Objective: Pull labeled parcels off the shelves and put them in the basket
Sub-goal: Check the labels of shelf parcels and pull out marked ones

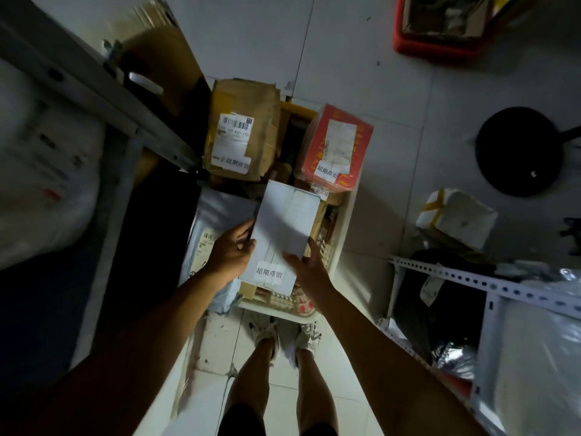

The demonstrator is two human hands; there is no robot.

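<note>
A flat white parcel (283,228) with a white printed label at its near end hangs over the white basket (344,234) on the floor. My left hand (231,250) grips its left edge and my right hand (306,262) holds its right near corner. The basket holds several labeled parcels: a brown cardboard box (242,130) at the far left, a red box (338,146) at the far right, and a grey plastic mailer (213,221) hanging over the left side. Smaller packages lie hidden under the white parcel.
Metal shelving (103,86) with a white bag stands at the left. Another perforated shelf (490,284) with bagged parcels is at the right. A white taped package (459,215), a black round stool (518,149) and a red crate (440,42) sit on the tiled floor. My feet are just behind the basket.
</note>
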